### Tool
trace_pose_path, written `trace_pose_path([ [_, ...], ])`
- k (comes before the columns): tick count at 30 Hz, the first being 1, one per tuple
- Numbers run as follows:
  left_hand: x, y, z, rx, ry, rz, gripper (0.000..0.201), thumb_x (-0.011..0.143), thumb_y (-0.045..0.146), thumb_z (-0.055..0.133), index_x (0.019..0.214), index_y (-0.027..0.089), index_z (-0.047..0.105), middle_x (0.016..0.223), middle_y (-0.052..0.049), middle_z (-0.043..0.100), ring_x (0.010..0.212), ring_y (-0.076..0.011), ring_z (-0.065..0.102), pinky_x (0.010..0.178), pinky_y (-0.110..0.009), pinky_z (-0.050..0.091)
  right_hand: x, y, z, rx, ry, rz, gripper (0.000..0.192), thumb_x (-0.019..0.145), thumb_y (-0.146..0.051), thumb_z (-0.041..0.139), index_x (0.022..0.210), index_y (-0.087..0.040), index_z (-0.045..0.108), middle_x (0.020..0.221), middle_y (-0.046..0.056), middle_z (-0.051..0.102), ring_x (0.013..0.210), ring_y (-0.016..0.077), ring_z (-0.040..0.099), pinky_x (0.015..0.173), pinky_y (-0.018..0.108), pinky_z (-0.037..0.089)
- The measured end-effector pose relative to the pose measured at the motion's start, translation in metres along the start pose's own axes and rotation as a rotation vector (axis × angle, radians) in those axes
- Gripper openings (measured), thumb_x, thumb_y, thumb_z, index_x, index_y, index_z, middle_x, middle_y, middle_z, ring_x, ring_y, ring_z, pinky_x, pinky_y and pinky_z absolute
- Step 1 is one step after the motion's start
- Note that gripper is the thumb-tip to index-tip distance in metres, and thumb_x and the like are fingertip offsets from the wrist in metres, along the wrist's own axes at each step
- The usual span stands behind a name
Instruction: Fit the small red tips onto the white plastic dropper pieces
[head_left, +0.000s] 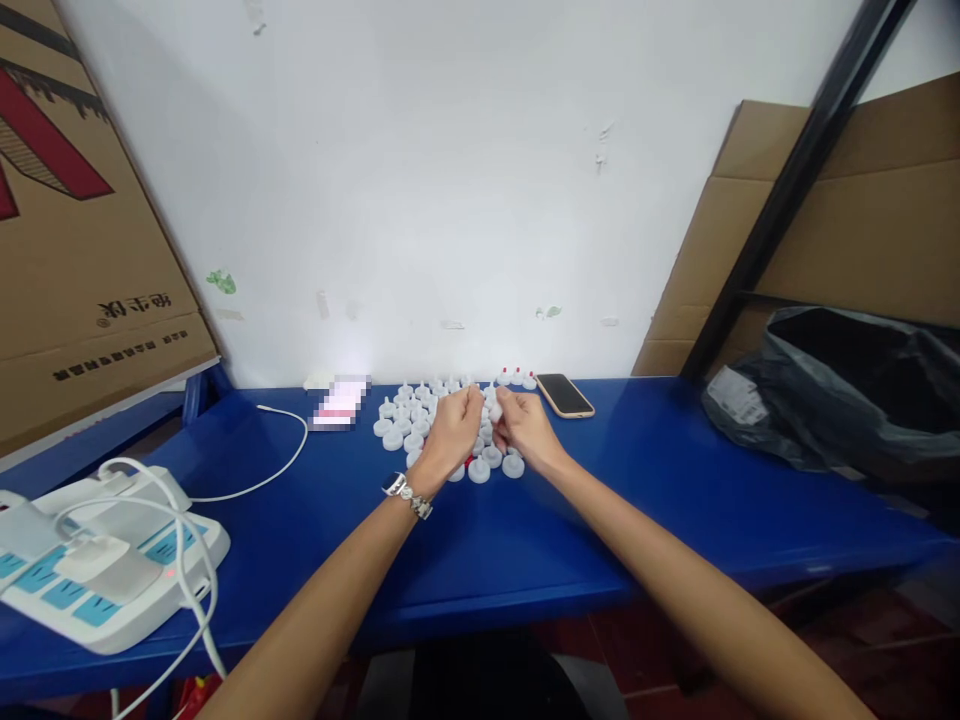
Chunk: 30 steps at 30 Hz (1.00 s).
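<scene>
Many white plastic nozzle caps [393, 438], round with a thin spout on top, stand in a cluster on the blue table. My left hand [452, 425] is closed above the cluster, thumb up; whatever its fingers may hold is hidden from me. Close beside it, my right hand [527, 428] is also closed, its thumb and fingers pinching a white nozzle cap [494, 410]. Something small and red [469, 461] shows just below my left hand. Behind my right hand, near the wall, stand several nozzle caps with red tips [517, 378].
A phone [565, 395] lies to the right of the caps. At the left are a power strip [112, 570] with white cables and a blurred-out item [339, 403]. A black plastic bag [832, 380] and cardboard [720, 220] stand right; a carton [97, 220] stands left.
</scene>
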<state>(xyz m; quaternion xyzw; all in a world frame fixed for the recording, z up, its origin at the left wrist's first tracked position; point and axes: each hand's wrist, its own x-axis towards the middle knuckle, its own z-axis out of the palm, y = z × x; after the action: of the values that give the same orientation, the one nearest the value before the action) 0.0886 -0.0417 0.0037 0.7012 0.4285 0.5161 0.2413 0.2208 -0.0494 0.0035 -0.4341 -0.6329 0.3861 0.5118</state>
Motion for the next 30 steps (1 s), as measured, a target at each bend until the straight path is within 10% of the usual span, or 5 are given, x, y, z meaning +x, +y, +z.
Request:
trace_pose_path([
  [5, 0.000, 0.001, 0.001, -0.001, 0.019, 0.038, 0.043, 0.097, 0.044, 0.035, 0.061, 0.020, 0.036, 0.054, 0.005, 0.035, 0.052, -0.0099, 0.032, 0.052, -0.027, 0.024, 0.001, -0.001, 0.004, 0.322, -0.195, 0.261, 0.048, 0.088, -0.059, 0.039, 0.056, -0.022, 0.039, 0.041, -0.007, 0.027, 0.031, 0.0089, 0.034, 0.033, 0.022, 0.015],
  [12, 0.001, -0.007, 0.001, -0.161, 0.014, -0.074, 0.038, 0.093, 0.039, 0.039, 0.061, 0.020, 0.035, 0.054, 0.005, 0.035, 0.052, -0.0096, 0.032, 0.050, -0.025, 0.025, -0.001, -0.002, -0.008, -0.359, 0.129, -0.353, 0.028, 0.081, -0.045, 0.062, 0.073, -0.019, 0.056, 0.060, 0.000, 0.060, 0.054, 0.0126, 0.056, 0.053, 0.023, 0.042],
  [19, 0.002, -0.006, -0.003, -0.235, 0.003, -0.126, 0.033, 0.090, 0.035, 0.039, 0.061, 0.020, 0.035, 0.054, 0.006, 0.034, 0.050, -0.0091, 0.031, 0.048, -0.024, 0.024, -0.003, 0.000, -0.002, -0.403, 0.081, -0.459, 0.018, 0.081, -0.032, 0.058, 0.092, -0.021, 0.050, 0.074, -0.001, 0.058, 0.061, 0.0124, 0.054, 0.060, 0.024, 0.042],
  [30, 0.009, -0.014, -0.032, -0.096, 0.154, -0.089, 0.037, 0.095, 0.039, 0.033, 0.064, 0.021, 0.036, 0.057, 0.005, 0.039, 0.053, -0.0111, 0.037, 0.053, -0.025, 0.030, -0.001, 0.007, -0.010, 0.143, 0.094, -0.067, 0.014, 0.088, -0.035, 0.034, 0.083, -0.024, 0.041, 0.053, -0.009, 0.035, 0.039, 0.0088, 0.027, 0.040, 0.021, 0.020],
])
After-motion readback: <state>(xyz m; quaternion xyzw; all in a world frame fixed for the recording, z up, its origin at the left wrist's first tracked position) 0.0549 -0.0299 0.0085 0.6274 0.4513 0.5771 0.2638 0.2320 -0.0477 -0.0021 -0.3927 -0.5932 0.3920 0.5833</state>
